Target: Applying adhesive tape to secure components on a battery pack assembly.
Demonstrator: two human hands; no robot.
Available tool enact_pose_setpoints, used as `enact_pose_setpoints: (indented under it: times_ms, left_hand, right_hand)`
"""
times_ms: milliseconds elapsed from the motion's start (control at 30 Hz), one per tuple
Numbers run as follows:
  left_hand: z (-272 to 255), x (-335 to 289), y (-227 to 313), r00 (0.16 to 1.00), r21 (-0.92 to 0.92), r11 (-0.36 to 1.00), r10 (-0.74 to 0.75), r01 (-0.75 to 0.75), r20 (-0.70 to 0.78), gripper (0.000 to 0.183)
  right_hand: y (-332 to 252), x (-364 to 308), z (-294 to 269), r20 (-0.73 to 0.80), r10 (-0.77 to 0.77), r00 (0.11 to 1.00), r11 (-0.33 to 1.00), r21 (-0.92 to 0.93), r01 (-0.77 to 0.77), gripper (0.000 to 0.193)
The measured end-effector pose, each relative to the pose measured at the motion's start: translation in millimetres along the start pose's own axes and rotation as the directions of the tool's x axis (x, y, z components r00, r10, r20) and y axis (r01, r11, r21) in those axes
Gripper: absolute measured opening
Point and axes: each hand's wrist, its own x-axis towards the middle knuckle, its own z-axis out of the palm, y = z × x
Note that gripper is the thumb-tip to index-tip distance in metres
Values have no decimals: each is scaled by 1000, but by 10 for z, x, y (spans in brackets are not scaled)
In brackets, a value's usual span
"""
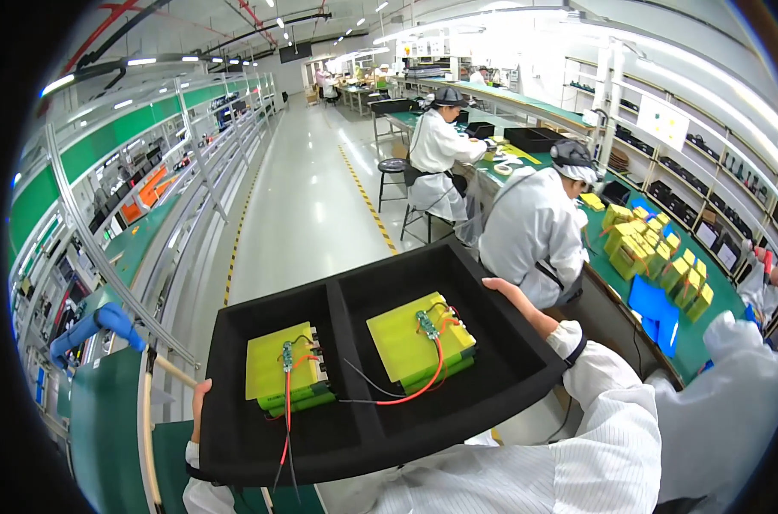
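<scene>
A black two-compartment foam tray point(346, 343) is held up between my hands, slightly tilted. My left hand point(200, 404) grips its left edge, fingers mostly hidden beneath. On the far right corner, my right hand point(511, 296) is closed round the rim. The left compartment holds a battery pack point(279, 364) with a yellow-green top, green cells and a small circuit board; its red and black leads hang over the tray's front. In the right compartment lies a similar battery pack point(406, 341), its red and black wires reaching across the divider.
On the right, a green workbench point(595, 244) carries several yellow battery packs point(637, 248) and blue sheets point(655, 313). Two seated people point(535, 227) work along it; another white sleeve shows at far right. A stool point(392, 176) stands ahead. Metal-framed line point(123, 283) runs along the left.
</scene>
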Motion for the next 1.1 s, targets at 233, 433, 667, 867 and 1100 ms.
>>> enact_pose_setpoints:
  times_ms: [233,433,667,867,1100]
  left_hand:
    - [-388,1194,610,997,-46,998,45,-49,-69,52]
    - [-496,2186,1427,991,-26,999,44,-47,-128,52]
    - [-840,3522,2338,986,16,999,31,-28,-164,53]
    - [-1095,4867,3315,988,43,997,73,-68,-133,53]
    - [-1103,6462,4438,991,90,991,101,-94,-86,54]
  right_hand:
    - [-828,1781,224,119,13,993,998,-66,-5,38]
    - [-1262,3369,486,204,-74,976,975,-192,114,39]
    - [-1841,4945,1411,172,-82,982,966,-230,121,47]
    - [-2245,6269,1670,163,26,986,992,-130,-5,49]
    - [-2952,7631,1727,55,-65,996,993,-98,70,47]
